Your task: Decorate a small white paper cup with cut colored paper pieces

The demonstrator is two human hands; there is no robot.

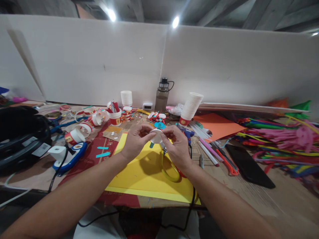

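Between both hands, above a yellow paper sheet (144,172), is a small white round piece (156,136) that looks like a cut paper cup bottom. Teal strips stick out at its upper and lower edges. My left hand (137,139) pinches its left side with thumb and fingers. On the right side, my right hand (175,142) grips it the same way. Just behind the fingers a bright blue disc (159,125) shows. Scissors (171,176) with a yellow handle lie on the sheet below my right hand, partly hidden. Two turquoise paper strips (102,154) lie to the left.
Stacked paper cups (191,106), a water bottle (162,96) and a cup of scraps (114,116) stand behind. Rightward lie a blue glue gun (188,133), a red cutter (226,162), a black phone (249,166) and pipe cleaners (286,136). A power strip (72,157) lies left.
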